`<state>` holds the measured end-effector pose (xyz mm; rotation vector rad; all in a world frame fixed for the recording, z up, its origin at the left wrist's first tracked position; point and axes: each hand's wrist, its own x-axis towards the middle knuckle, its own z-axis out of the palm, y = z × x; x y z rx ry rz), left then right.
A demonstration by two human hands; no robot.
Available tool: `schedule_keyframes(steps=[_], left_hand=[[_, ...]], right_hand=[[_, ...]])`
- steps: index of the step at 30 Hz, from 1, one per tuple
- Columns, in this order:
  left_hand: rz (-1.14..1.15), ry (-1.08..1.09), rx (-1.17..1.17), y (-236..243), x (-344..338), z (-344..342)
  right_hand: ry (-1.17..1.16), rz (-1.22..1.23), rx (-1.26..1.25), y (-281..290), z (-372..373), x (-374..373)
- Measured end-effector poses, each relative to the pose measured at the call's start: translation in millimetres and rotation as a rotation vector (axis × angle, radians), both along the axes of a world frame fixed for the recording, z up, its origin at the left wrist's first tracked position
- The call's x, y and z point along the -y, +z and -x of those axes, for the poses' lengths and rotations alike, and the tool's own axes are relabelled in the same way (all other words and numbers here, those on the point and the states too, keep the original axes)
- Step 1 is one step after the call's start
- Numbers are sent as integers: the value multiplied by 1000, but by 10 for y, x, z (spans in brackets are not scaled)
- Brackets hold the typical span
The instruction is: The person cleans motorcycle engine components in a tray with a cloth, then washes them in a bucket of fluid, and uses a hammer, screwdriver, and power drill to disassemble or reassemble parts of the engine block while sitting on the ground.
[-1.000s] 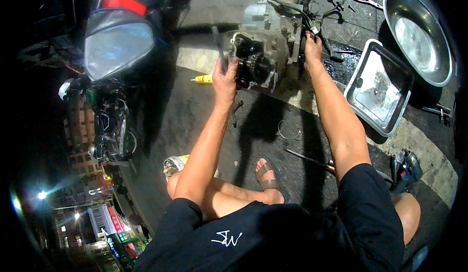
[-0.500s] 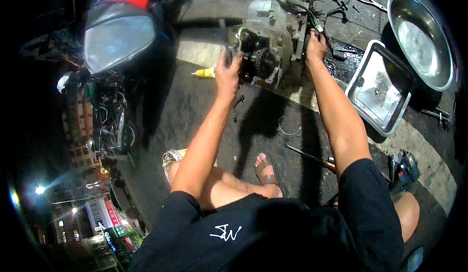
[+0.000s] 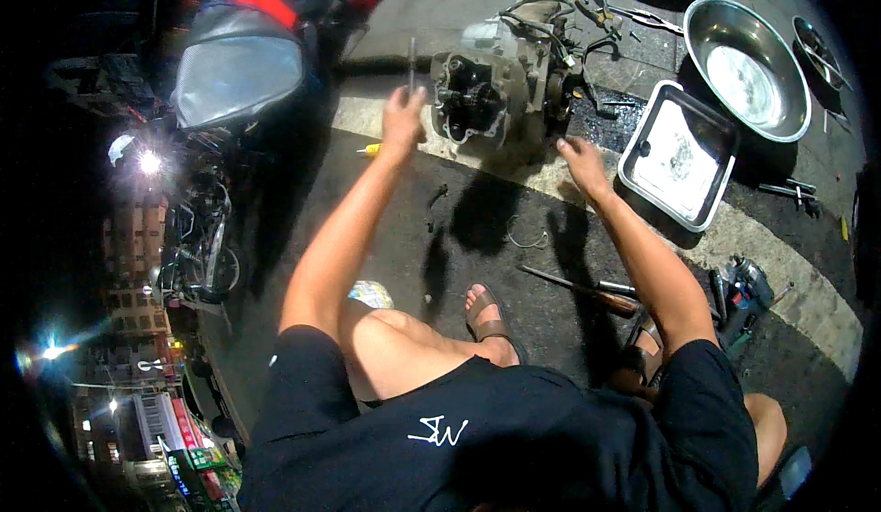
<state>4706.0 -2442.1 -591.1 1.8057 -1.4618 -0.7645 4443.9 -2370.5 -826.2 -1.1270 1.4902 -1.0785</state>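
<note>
An engine (image 3: 514, 81) stands on the ground in front of me, its near face uncovered and showing a dark, oily inside. Left of it, my left hand (image 3: 403, 119) is closed around a slim metal rod (image 3: 412, 61) that points away from me. My right hand (image 3: 582, 165) is by the engine's lower right side, a little apart from it. Its fingers are partly curled and loose, with nothing visible in them. Cables (image 3: 567, 53) hang off the engine's right side. Beside my left forearm lies a yellow tube (image 3: 370, 150), partly hidden.
A white-rimmed tray (image 3: 628, 168) and a round metal basin (image 3: 797, 125) are at the right. A long screwdriver (image 3: 587, 290), a power tool (image 3: 751, 283) and T-handled tools (image 3: 791, 191) lie nearer. A wire loop (image 3: 528, 239) is near my sandalled foot. A covered motorbike seat (image 3: 239, 67) is far left.
My right hand has come off the engine's cables and moved down toward me. My left hand, with the rod, has drawn left, away from the engine's face. The whole view has shifted.
</note>
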Motion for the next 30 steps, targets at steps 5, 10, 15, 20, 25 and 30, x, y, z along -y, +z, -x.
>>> schedule_keyframes(steps=[5,10,15,20,25,30], left_hand=[[-85,-331,62,515,-94,-272],[-431,-683,209,94,-649,-574],[-711,-870,132,-1287,-1187,-440],[-747,-835,166,-1915,-1498,-159],[-935,-577,-25,-2075,-1565,-225],[-1079,-382,-491,-2094,-1619,-67]], right_hand=[[266,43,-102,-10,38,-670],[409,-61,-220,109,85,-1227],[299,-138,-338,79,459,-1769],[118,-244,-466,97,899,-2249],[87,-191,-415,373,447,-2260],[242,-173,-298,259,-594,-1867]])
